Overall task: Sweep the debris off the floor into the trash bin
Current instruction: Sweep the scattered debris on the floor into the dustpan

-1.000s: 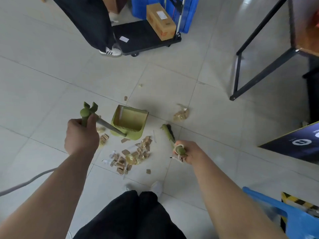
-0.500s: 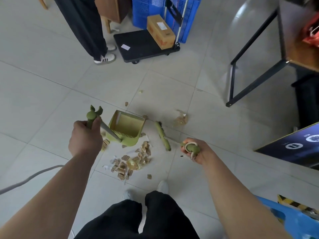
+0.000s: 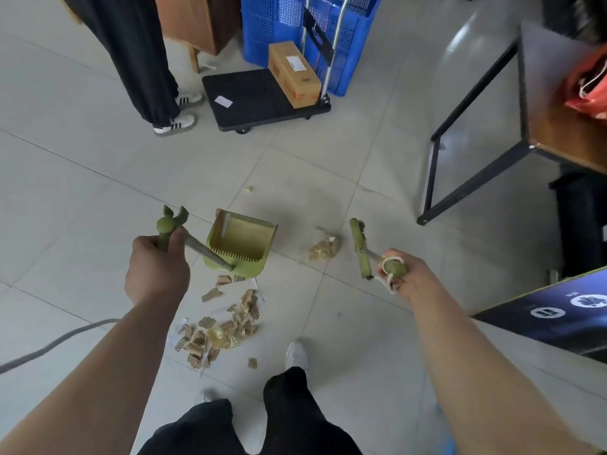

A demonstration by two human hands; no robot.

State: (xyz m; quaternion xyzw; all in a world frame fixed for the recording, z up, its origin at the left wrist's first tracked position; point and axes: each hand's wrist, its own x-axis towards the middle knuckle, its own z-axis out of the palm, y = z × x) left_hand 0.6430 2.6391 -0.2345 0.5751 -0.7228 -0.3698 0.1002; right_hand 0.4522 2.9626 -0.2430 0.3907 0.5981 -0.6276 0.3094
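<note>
My left hand (image 3: 157,270) grips the green top of a long-handled dustpan (image 3: 241,242), whose green scoop rests on the floor tiles just beyond a pile of cardboard scraps and crumpled wrappers (image 3: 220,326). My right hand (image 3: 405,274) holds the green handle of a broom (image 3: 359,247), with a white loop cord around my fingers. The broom head lies to the right of a separate crumpled clear wrapper (image 3: 323,249). A tiny scrap (image 3: 249,189) lies farther off. No trash bin shows.
A person in black trousers (image 3: 138,57) stands at the back left beside a black platform trolley (image 3: 259,100) carrying a cardboard box (image 3: 294,75), with a blue crate (image 3: 295,27) behind. A black-framed table (image 3: 476,136) stands right. A grey cable (image 3: 59,343) crosses the floor left.
The broom swung out from beside the pile to the right, past the lone wrapper. The dustpan shifted slightly toward the pile. My view tilted up a little.
</note>
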